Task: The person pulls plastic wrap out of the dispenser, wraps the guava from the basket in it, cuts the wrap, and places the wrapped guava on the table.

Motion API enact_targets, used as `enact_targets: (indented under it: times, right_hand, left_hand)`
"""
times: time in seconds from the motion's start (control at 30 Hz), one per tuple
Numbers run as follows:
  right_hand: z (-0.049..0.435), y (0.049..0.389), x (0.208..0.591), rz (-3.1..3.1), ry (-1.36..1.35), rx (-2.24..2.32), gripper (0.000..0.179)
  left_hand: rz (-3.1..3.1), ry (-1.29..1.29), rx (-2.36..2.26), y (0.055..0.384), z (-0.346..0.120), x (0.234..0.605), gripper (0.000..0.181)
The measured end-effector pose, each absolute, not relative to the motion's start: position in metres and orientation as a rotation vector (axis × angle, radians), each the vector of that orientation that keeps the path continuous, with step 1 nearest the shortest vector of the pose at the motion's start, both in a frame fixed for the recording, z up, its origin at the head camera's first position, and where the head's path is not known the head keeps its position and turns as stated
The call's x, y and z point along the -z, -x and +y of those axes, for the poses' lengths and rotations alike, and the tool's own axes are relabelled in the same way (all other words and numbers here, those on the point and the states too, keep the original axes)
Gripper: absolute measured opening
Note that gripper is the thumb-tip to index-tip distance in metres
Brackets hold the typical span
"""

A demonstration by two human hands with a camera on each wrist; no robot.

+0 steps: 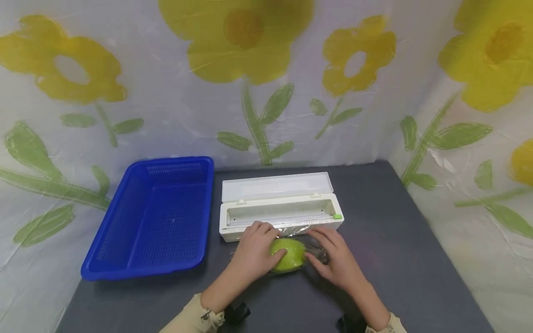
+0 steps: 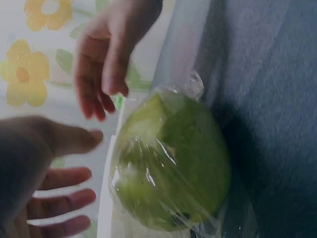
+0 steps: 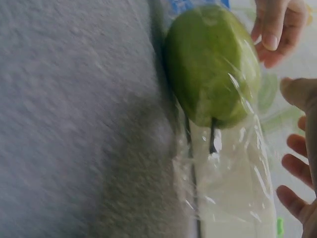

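Note:
A green, pear-like fruit [image 1: 290,255] with a dark stem lies on the grey table, covered in clear cling film [image 3: 233,173]. The film is wrinkled and trails off past the stem in the right wrist view. My left hand [image 1: 257,249] is over the fruit's left side, with fingers loosely bent and spread. On the other side is my right hand [image 1: 335,259], thumb and fingers apart near the film's edge. Both wrist views show the fingers beside the fruit, not curled round it; any light touch is hard to tell. Film also shows along the dispenser's front edge.
Just behind the fruit stands a white cling film dispenser [image 1: 233,237], its lid [image 1: 276,187] tipped back. A green slider [image 1: 337,216] sits at its right end. To the left is a blue plastic basket [image 1: 166,222]. Flower-printed sheeting [image 1: 179,125] surrounds the table [image 1: 399,259].

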State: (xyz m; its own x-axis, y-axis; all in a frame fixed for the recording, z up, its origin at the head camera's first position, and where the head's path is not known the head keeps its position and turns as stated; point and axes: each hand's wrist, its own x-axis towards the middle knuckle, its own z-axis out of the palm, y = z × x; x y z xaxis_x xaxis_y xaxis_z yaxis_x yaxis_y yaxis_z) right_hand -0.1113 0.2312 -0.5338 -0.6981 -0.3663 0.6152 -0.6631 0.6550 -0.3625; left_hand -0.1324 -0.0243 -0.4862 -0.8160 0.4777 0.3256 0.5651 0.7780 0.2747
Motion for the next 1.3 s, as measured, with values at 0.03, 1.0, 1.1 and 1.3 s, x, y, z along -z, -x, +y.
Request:
enact_targets:
  times: [0.03,1.0,1.1,1.3]
  right_hand:
    - [0.234,0.114,0.532,-2.365,-0.771,-0.794,0.055]
    - [0.294,0.142,0.549,-2.490,-0.312,-0.803,0.049]
    - [0.296,0.144,0.549,-2.480,-0.315,-0.788,0.049]
    - [0.298,0.147,0.551,-2.451,-0.357,-0.803,0.044]
  left_hand:
    - [-2.727,0.836,0.540,0.135,-0.023,0.486,0.036]
    - [-2.796,1.039,0.295,0.194,0.037,0.470,0.044]
    - [-2.784,1.071,0.321,0.197,0.045,0.470,0.043]
    - [-2.772,1.125,0.377,0.202,0.057,0.470,0.039]
